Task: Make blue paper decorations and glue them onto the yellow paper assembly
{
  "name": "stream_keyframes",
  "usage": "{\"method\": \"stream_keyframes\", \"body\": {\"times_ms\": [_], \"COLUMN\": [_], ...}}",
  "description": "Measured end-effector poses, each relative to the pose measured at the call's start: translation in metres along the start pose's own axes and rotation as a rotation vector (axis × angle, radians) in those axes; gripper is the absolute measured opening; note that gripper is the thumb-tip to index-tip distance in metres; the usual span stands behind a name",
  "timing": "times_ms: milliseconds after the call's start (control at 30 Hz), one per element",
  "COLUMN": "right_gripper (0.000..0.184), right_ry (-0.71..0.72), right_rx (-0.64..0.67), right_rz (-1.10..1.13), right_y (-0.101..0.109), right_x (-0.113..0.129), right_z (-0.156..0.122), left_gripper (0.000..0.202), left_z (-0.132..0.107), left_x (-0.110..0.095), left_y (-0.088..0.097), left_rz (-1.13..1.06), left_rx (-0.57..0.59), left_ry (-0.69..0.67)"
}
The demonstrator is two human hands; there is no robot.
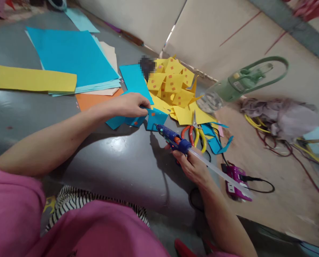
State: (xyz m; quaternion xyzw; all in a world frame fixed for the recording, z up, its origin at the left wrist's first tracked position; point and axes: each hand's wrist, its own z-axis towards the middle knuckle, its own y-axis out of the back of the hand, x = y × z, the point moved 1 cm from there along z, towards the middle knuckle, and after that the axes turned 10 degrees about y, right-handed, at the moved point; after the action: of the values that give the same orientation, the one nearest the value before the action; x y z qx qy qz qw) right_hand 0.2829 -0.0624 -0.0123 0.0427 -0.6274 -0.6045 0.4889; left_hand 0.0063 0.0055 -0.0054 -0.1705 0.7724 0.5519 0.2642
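Observation:
My right hand (191, 164) grips a blue glue gun (172, 140) with a clear glue stick (218, 171) poking out behind; its nozzle points at a folded blue paper piece (155, 119). My left hand (128, 104) presses down on that blue paper piece with curled fingers, pinching its edge. Both hands are over a grey surface (116, 157).
A heap of yellow paper pieces with orange squares (172, 85) lies beyond the hands. Pliers and scissors (195, 134) sit to their right. Large blue sheets (71, 53), a yellow strip (31, 78), a purple power strip (236, 176), a green appliance (245, 80) and tangled cables (282, 142) surround.

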Motion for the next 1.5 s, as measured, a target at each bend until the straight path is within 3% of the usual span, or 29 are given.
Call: {"method": "stream_keyframes", "body": {"times_ms": [700, 1500], "right_gripper": [0.038, 0.037], "right_ry": [-0.019, -0.058], "right_rx": [-0.002, 0.044], "right_rz": [-0.051, -0.059], "right_y": [-0.0020, -0.0029], "right_x": [-0.0045, -0.0020], "right_z": [0.0040, 0.0056], "left_gripper": [0.036, 0.035], "left_z": [-0.0040, -0.0003], "left_x": [-0.0054, -0.0020], "left_y": [0.0026, -0.0013], "left_rz": [0.035, 0.049], "left_rx": [0.043, -0.026], "left_ry": [0.021, -0.021]}}
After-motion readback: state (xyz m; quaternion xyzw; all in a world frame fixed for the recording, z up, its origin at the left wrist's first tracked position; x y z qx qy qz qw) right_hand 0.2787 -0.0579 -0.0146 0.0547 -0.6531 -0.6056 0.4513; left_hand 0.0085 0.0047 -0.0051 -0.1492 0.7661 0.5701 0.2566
